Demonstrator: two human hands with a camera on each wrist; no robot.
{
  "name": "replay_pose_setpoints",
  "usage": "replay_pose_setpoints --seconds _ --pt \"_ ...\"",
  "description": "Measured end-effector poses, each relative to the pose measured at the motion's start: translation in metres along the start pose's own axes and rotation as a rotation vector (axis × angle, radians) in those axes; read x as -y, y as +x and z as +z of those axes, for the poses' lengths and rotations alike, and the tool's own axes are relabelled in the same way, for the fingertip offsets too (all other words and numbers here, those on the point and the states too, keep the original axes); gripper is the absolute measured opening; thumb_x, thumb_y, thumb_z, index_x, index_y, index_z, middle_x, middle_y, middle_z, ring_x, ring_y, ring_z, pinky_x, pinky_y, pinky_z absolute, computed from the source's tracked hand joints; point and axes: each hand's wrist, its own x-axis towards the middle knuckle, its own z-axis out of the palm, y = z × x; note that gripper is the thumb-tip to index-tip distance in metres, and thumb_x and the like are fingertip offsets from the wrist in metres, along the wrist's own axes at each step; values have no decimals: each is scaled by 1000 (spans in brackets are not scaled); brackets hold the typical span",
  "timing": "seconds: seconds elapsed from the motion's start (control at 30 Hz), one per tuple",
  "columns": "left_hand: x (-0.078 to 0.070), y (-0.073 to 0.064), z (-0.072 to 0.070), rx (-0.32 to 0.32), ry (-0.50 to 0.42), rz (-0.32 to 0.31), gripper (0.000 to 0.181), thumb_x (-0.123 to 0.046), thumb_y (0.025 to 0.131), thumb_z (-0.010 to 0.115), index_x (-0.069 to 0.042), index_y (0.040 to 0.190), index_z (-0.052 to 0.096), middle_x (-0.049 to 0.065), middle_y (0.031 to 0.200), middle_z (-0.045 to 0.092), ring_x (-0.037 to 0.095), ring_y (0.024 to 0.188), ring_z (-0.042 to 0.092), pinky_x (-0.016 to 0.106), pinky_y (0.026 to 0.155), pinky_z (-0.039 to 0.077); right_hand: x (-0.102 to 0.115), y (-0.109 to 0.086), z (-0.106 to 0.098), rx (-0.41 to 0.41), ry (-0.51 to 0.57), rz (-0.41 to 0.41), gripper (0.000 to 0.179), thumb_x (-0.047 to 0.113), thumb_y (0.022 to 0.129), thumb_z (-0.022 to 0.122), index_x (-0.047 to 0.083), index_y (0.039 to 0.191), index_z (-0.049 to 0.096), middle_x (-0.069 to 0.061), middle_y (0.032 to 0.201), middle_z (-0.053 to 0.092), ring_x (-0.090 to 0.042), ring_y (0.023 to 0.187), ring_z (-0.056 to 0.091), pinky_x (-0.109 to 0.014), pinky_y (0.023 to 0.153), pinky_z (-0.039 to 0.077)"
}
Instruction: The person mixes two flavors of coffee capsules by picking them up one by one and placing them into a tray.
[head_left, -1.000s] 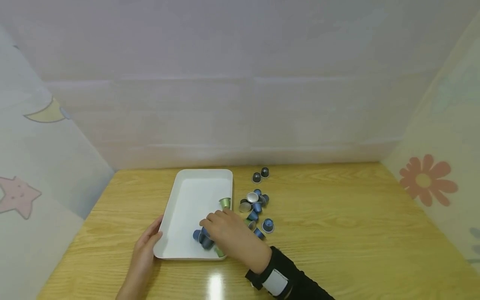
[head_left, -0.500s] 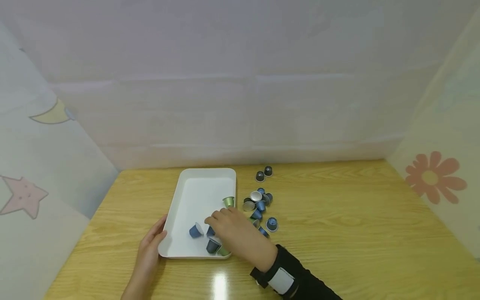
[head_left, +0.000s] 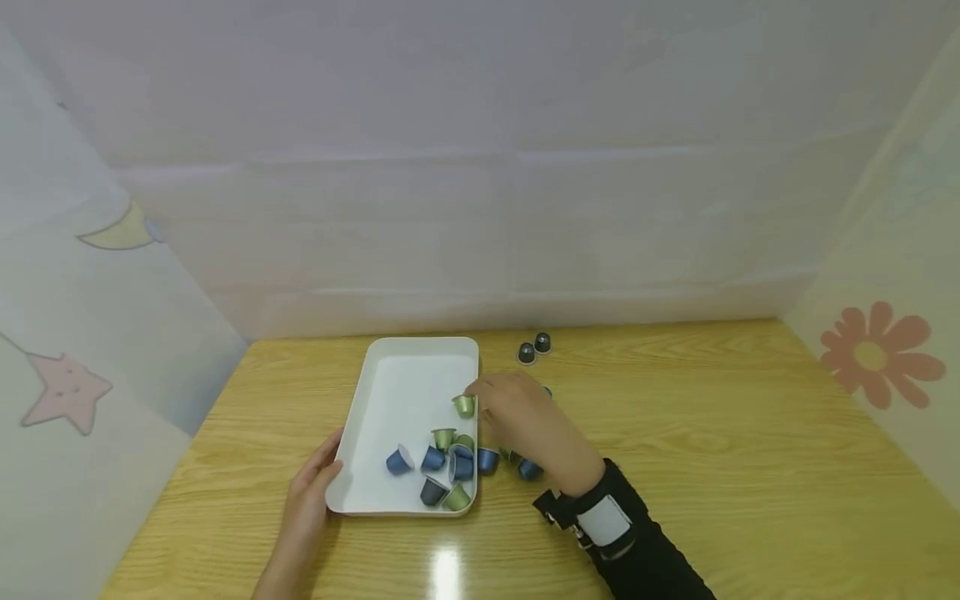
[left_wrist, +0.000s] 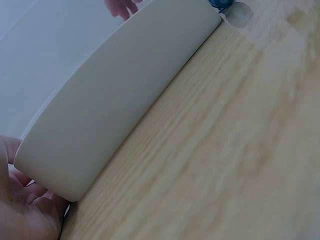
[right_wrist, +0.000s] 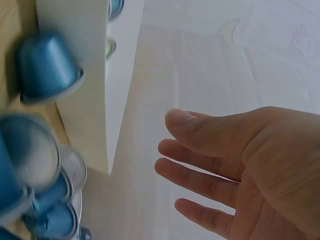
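My left hand (head_left: pixel 306 496) grips the left edge of a white tray (head_left: pixel 390 375), the thumb at its rim; in the left wrist view the curled fingers of this hand (left_wrist: pixel 30 210) reach the tray's lower corner. Several coffee capsules lie loose in the tray's near right part, among them a green capsule (head_left: pixel 444 439), a blue capsule (head_left: pixel 399 461) and a dark capsule (head_left: pixel 432 492). Over the right rim hovers my right hand (head_left: pixel 525 421), hiding some capsules. The right wrist view shows that hand (right_wrist: pixel 225 165) with loosely extended fingers and nothing held.
Just outside the tray's right wall lie a blue capsule (head_left: pixel 487 461) and another blue capsule (head_left: pixel 530 470). More capsules are piled there, as the right wrist view shows. Two black capsules (head_left: pixel 527 353) stand farther back on the wooden table (head_left: pixel 675 417). Pale walls rise behind and at both sides.
My right hand has moved right and away from me, from over the tray to its right rim. More capsules show inside the tray, some of them spread apart. The left hand keeps its grip.
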Motion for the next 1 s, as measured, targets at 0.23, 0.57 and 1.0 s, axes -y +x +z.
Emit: replay_pose_setpoints --seconds 0.23,0.57,1.0 --pt "-3 -2 -3 11 9 22 49 -14 101 35 -5 148 27 12 159 21 24 142 19 -5 87 33 -24 -2 -10 41 33 166 32 11 80 70 10 112 66 -8 111 72 -24 98 64 -41 86 57" --pt "-2 -3 -1 -14 25 15 48 -17 101 35 -7 147 29 14 157 25 15 138 27 -5 88 35 -50 -7 -10 144 85 317 39 11 84 66 13 123 61 -8 124 66 -27 112 58 -45 96 52" --pt "-3 -3 -2 -14 32 3 48 -17 101 36 -8 148 29 12 158 24 22 141 23 -5 87 33 -62 -10 -3 172 116 362 40 4 84 65 9 123 60 -12 128 63 -30 117 55 -48 100 49"
